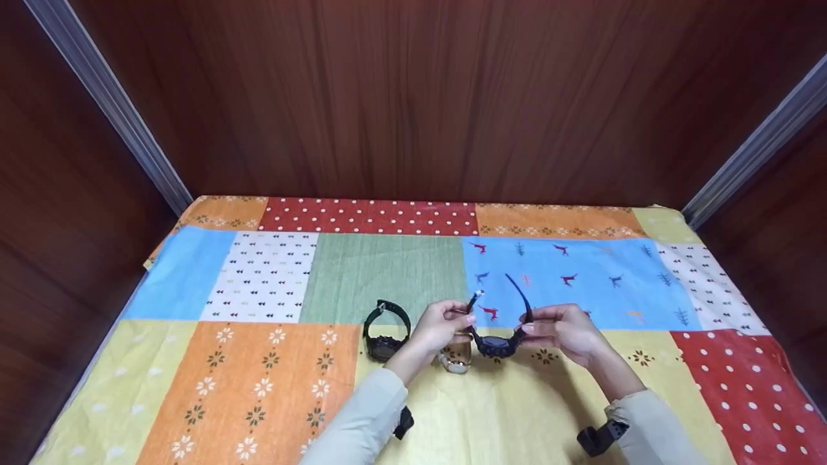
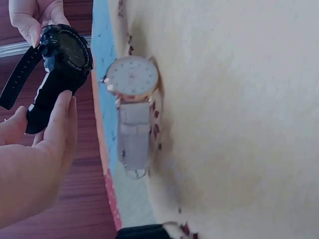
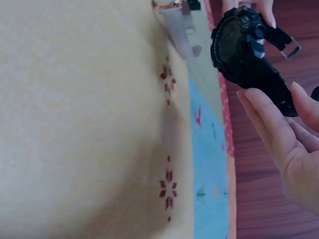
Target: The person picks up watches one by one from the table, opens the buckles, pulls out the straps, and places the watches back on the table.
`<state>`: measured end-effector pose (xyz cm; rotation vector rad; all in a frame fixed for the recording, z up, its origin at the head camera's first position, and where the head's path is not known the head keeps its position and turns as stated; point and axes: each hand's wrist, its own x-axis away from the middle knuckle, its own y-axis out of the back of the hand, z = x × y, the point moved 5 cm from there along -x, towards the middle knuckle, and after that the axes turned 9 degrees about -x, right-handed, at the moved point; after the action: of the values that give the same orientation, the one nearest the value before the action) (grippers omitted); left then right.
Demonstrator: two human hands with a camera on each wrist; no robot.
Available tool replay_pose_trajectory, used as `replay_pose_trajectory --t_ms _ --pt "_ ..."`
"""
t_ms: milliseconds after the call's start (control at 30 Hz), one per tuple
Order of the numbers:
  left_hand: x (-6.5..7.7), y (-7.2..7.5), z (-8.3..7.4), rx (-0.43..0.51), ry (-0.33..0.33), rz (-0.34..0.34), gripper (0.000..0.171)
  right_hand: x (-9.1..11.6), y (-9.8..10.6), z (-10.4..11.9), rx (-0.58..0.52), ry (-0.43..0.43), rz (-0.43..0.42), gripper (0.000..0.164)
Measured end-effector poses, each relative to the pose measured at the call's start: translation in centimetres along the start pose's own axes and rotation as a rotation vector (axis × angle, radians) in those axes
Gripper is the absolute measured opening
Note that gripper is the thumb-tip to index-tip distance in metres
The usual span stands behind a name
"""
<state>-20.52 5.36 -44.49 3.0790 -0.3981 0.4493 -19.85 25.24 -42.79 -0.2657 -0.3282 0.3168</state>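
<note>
A black wristwatch [image 1: 496, 347] is held up off the cloth between both hands, unbuckled, its strap ends pointing up and away. My left hand [image 1: 440, 328] pinches the strap half that ends in a metal buckle [image 3: 291, 50]. With thumb and fingers, my right hand [image 1: 568, 332] grips the other half, the one with holes [image 2: 21, 74]. Below and beside the left hand lies a second watch [image 2: 132, 74] with a white dial, rose-gold case and pale strap; the hand partly hides it in the head view. Left of that hand, another black watch [image 1: 384, 349] rests with its strap looped.
A patchwork cloth [image 1: 278, 387] with coloured, patterned squares covers the table. Dark wooden panels [image 1: 426, 97] enclose the back and sides, with metal strips at the corners. Black wrist-worn devices [image 1: 601, 438] sit at both sleeves.
</note>
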Motion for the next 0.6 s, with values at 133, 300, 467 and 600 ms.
replay_pose_trajectory --t_ms 133,300,467,600 --pt "-0.5 -0.6 0.7 0.016 0.044 0.018 0.027 -0.2 0.8 -0.5 -0.01 -0.04 -0.017 0.039" --pt "-1.0 -1.2 1.4 0.074 0.091 0.064 0.029 -0.4 1.7 -1.0 -0.016 -0.068 -0.018 0.04" --pt "-1.1 -1.8 1.7 0.134 0.122 0.093 0.035 -0.5 2.6 -1.4 -0.002 -0.084 -0.013 0.041" --pt "-1.1 -2.4 1.9 0.157 0.137 0.11 0.032 -0.7 3.1 -1.8 -0.013 -0.105 -0.022 0.045"
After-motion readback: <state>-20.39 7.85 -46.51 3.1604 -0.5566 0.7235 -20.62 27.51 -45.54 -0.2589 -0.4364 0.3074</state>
